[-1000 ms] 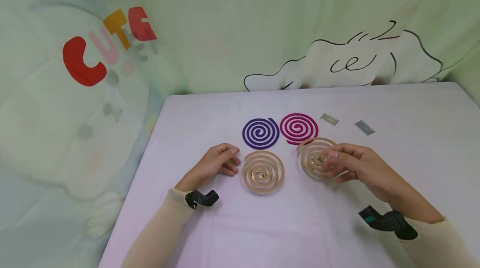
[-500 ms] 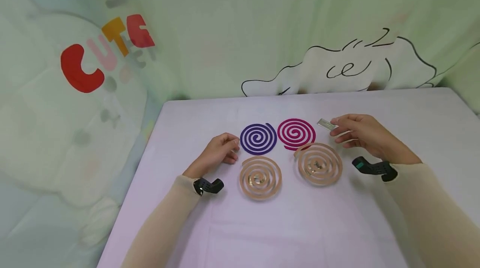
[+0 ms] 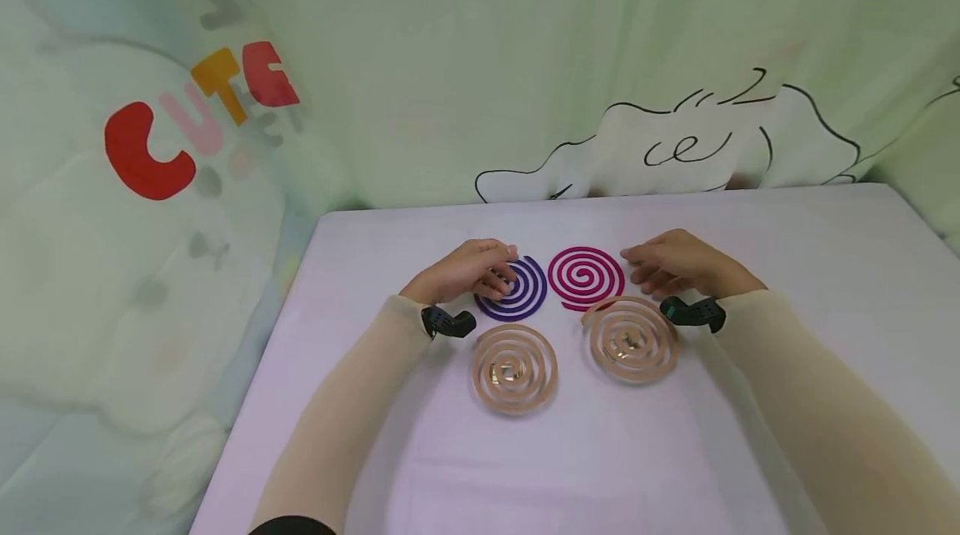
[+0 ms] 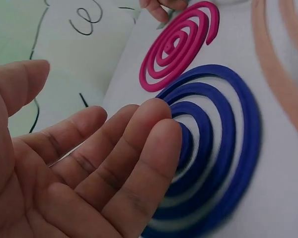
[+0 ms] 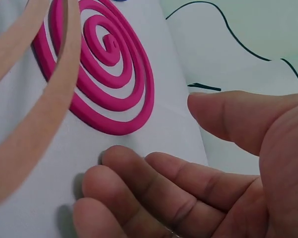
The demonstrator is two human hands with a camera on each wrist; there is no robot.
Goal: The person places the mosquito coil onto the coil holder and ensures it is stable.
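Note:
In the head view my left hand [image 3: 468, 270] overlaps the left side of a dark blue mosquito coil [image 3: 531, 293]. The left wrist view shows its fingers loosely bent over the coil's centre and the thumb apart, with nothing between them. My right hand [image 3: 681, 262] is beside a pink mosquito coil [image 3: 564, 277] lying on the table. In the right wrist view its thumb stands away from its loosely bent fingers, and nothing shows between them. The two small silver metal plates seen earlier at the right are hidden in the head view.
Two tan spiral coils, the left one [image 3: 477, 377] and the right one [image 3: 670, 352], sit nearer me, with metal pieces at their centres. The right one overlaps the pink coil's lower edge. A white-covered table [image 3: 517, 468] ends at a printed curtain [image 3: 450, 85].
My right hand has gone from the right tan coil to the metal plates, then left beside the pink coil. My left hand has moved forward over the blue coil. The head view has shifted slightly.

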